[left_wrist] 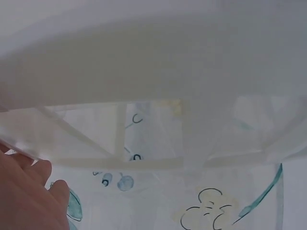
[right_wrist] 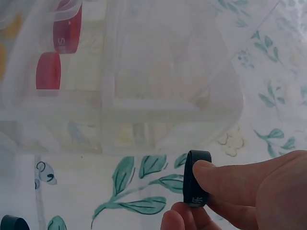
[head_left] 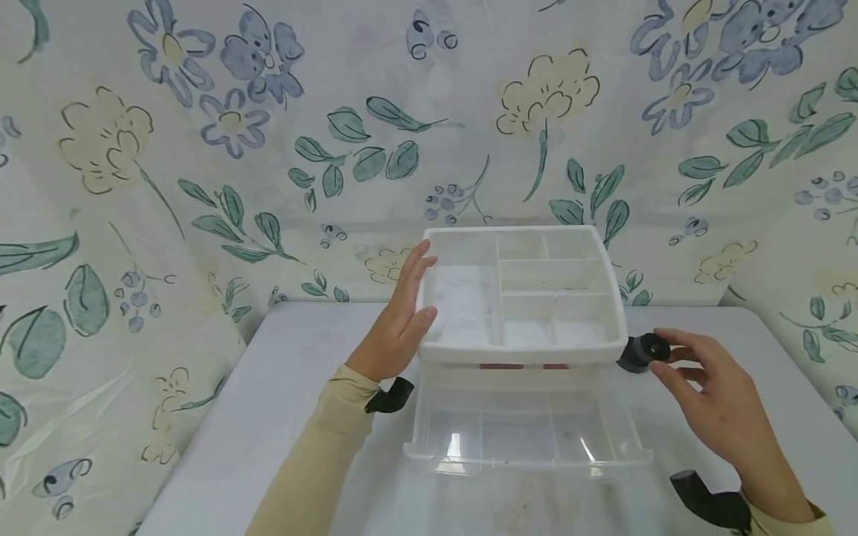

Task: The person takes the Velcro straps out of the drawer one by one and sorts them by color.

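A white storage box (head_left: 458, 356) with a divided top tray stands on the table, and a clear compartmented drawer (head_left: 516, 432) projects from its front. My left hand (head_left: 395, 327) rests against the box's left side, fingers fairly straight, thumb at the tray rim. In the left wrist view that hand (left_wrist: 31, 196) lies beside the pale plastic. To the right of the box, my right hand (head_left: 713, 394) pinches a black ring-shaped band (right_wrist: 197, 179) with white print between thumb and fingers. A second black ring (head_left: 631, 357) sits behind it, by the box's right side.
Red bands (right_wrist: 48, 72) show through the clear plastic in the right wrist view. A white table (head_left: 302, 439) lies under everything, with flower-printed cloth (head_left: 375, 59) rising behind and at both sides. Black wrist mounts (head_left: 710, 502) sit at both sleeves.
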### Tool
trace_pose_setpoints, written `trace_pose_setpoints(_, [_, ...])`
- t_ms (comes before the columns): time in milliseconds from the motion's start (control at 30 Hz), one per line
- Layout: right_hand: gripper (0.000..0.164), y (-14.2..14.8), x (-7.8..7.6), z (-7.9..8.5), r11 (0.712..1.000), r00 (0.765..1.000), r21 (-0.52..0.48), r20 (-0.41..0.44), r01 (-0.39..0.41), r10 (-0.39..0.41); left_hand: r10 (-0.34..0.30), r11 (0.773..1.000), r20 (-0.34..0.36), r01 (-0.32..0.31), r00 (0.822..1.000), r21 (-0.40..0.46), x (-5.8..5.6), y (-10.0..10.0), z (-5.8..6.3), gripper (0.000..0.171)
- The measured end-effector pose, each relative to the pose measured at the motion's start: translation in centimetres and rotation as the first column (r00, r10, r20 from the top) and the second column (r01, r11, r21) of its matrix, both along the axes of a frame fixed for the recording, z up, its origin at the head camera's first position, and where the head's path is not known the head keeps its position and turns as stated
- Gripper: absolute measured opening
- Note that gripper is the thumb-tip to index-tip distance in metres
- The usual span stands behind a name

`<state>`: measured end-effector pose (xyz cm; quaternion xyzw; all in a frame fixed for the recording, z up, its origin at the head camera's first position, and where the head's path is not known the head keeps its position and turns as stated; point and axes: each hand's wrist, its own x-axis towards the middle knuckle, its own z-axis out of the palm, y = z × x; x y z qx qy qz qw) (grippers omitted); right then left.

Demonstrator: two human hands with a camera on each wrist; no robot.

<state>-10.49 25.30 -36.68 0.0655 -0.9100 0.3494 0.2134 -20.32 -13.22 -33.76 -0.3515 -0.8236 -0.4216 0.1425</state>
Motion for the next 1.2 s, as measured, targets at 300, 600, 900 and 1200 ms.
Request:
trace_pose_setpoints(300, [0.045, 0.5, -1.5, -0.6, 0.997, 0.995, 0.004, 0.053, 0.081, -0.081, -0.023, 1.0, -0.007, 0.024, 1.0, 0.018, -0.1, 0.0, -0.1, 0.062])
trace_pose_setpoints(600, [0.047, 1.1, -3.3, -1.5, 0.99, 0.986, -0.018, 0.098, 0.137, -0.135, -0.031, 0.998, 0.002, 0.031, 1.0, 0.059, 0.0, 0.1, -0.4, 0.066])
trace_pose_setpoints(900, [0.046, 2.6, -4.7, -2.6, 0.979, 0.972, -0.056, 0.144, 0.195, -0.185, -0.023, 0.997, -0.026, 0.025, 0.999, 0.076, 0.3, 0.2, -0.5, 0.066])
trace_pose_setpoints(1200, [0.049, 3.4, -5.7, -4.1, 0.962, 0.942, -0.094, 0.246, 0.257, -0.228, -0.022, 0.99, -0.002, 0.023, 1.0, 0.137, 1.0, 0.2, -0.8, 0.074])
